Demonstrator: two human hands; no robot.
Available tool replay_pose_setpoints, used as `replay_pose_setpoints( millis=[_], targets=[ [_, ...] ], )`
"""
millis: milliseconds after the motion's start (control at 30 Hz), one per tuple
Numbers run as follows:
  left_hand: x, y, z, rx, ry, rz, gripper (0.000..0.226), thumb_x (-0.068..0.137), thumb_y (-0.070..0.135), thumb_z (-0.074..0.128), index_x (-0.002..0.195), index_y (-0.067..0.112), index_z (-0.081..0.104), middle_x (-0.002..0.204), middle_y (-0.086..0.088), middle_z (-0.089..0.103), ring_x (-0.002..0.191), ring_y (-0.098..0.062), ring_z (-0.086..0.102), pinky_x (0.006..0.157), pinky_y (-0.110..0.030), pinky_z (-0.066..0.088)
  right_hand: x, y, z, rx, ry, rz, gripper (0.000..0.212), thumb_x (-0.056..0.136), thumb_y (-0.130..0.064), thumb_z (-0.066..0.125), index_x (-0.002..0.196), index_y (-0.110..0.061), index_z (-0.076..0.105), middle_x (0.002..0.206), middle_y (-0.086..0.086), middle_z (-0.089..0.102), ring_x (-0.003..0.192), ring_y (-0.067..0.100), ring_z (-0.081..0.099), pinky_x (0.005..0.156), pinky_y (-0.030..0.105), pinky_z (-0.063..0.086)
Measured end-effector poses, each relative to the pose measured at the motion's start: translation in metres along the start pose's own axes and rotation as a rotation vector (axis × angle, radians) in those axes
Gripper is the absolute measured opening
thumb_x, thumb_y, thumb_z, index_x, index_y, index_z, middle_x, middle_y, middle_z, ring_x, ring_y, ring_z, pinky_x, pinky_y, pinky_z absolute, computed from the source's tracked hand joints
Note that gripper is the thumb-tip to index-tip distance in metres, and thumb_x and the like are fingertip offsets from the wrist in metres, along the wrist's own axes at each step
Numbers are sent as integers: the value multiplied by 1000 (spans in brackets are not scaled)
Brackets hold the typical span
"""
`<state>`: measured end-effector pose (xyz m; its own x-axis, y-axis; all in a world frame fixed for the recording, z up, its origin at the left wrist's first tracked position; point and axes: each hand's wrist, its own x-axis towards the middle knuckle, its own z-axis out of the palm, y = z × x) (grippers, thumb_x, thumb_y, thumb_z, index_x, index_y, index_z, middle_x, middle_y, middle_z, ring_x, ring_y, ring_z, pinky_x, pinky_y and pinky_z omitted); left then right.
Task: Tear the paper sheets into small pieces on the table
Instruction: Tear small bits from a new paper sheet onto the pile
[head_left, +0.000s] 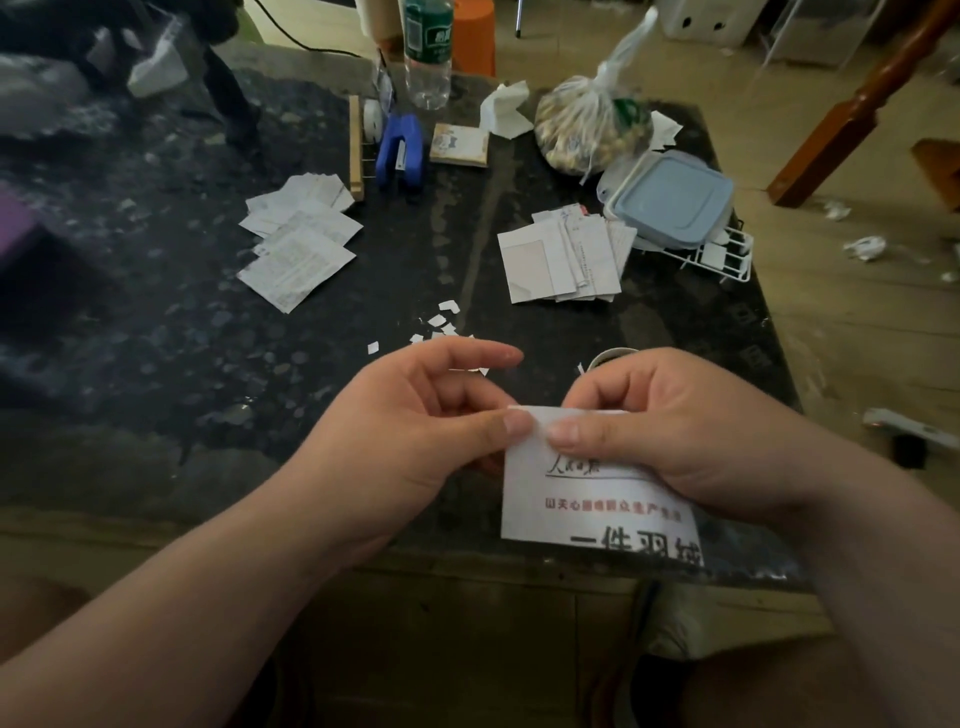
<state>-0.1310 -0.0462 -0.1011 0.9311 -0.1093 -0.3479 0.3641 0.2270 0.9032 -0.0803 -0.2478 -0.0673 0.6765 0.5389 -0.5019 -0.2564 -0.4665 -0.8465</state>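
1. Your left hand (415, 415) and right hand (670, 426) both pinch the printed paper sheet (597, 499) at its top edge, fingers curled, thumbs nearly touching.
2. It's held above the table (156, 338), near edge; small torn pieces (441, 322) lie just beyond.

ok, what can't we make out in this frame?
Head view only.
- paper sheet: right side covered by the right hand; thumbs hide whether a tear has begun.
- round rim: mostly behind the right hand, unidentifiable.
- scraps: some behind the left hand, uncountable.
- bottle: top cut by frame edge.
- left stack print: too small, blurred.
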Motion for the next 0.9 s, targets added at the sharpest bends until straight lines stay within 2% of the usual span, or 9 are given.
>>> replay_pose_setpoints(
  millis=[167,300,333,433,600,700,767,900],
  targets=[
    [-1,-3,-2,34,24,67,44,73,8,74,116,13,68,80,-7,75,81,-22,76,71,-29,60,3,-3,0,40,53,3,22,74,-33,74,81,-12,77,80,14,77,65,24,73,51,25,53],
    [-4,-3,-3,-70,-58,100,26,81,-1,73,105,6,75,82,-10,74,78,-22,72,68,-25,58,3,-5,-2,340,-52,111,9,76,-15,81,74,-8,76,72,20,72,58,25,72,45,23,53],
    [-5,-1,-2,-121,-91,111,24,81,-5,66,100,4,77,82,-11,73,77,-23,71,68,-26,58,2,-6,-2,415,-81,129,7,74,-13,75,71,-7,75,70,20,71,56,24,72,43,22,53],
    [-8,0,-3,-175,-139,150,39,72,-6,47,91,2,79,82,-14,73,78,-25,70,72,-30,61,2,-6,0,569,-170,131,12,73,-10,66,67,-5,75,66,20,70,52,23,72,41,20,52],
    [-8,-2,-1,-99,-157,212,36,74,-8,55,89,11,82,87,-20,76,86,-32,73,75,-29,59,1,-7,1,694,-203,110,18,75,-7,61,65,-2,74,63,19,70,51,21,72,41,18,52],
    [-8,-4,-3,-89,-176,244,27,73,0,70,92,15,82,91,-15,78,90,-29,74,79,-28,58,3,-4,-1,712,-233,115,14,74,-9,64,67,-2,74,66,19,71,55,20,73,44,18,53],
    [-8,-4,-3,-90,-195,258,25,75,9,71,96,16,82,95,-12,78,94,-27,75,82,-28,59,4,-2,-1,712,-286,113,16,76,-11,64,67,-5,75,68,16,73,58,19,74,48,17,54],
    [-9,-3,-1,-127,-202,265,24,75,5,74,96,13,82,96,-11,79,96,-25,76,82,-29,60,5,-3,-1,766,-313,117,18,78,-10,61,70,-3,76,68,16,73,58,18,74,47,17,54]
  ],
)
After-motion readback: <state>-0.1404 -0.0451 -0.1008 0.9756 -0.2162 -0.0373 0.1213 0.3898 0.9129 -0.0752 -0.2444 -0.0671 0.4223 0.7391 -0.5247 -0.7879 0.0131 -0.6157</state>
